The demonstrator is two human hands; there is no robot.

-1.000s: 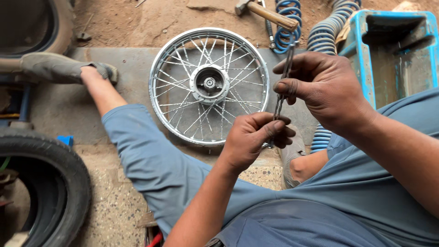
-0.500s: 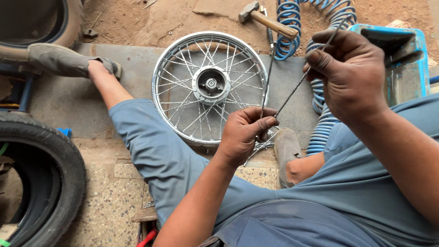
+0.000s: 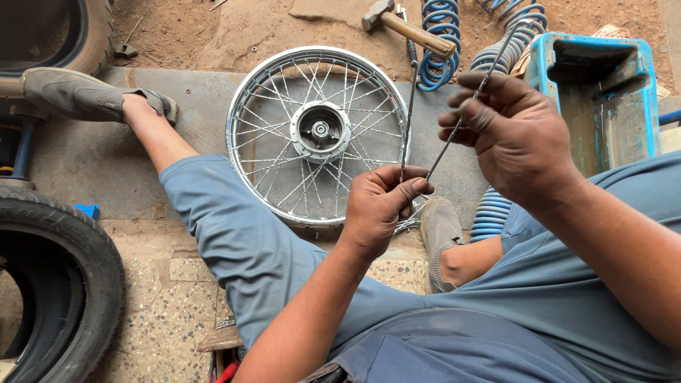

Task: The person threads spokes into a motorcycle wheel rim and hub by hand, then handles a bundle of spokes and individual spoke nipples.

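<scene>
left hand (image 3: 379, 206) fisted round a bunch of spokes (image 3: 406, 135), right hand (image 3: 514, 135) pinching one spoke (image 3: 454, 131) out between thumb and fingertips, looks like sorting them, next it needs pulling clear

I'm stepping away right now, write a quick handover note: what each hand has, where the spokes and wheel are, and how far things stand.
Left hand: closed around a bunch of thin metal spokes, held upright.
Right hand: pinching one spoke, angled away from the bunch with its lower end at the left hand.
Spoked wheel: flat on the floor between the legs, hub up, already densely laced with spokes.
Nearby: hammer, blue coiled hose, blue metal box, tyre.
Done: one spoke separated. Left: loose spokes still in hand, none being fitted.
</scene>
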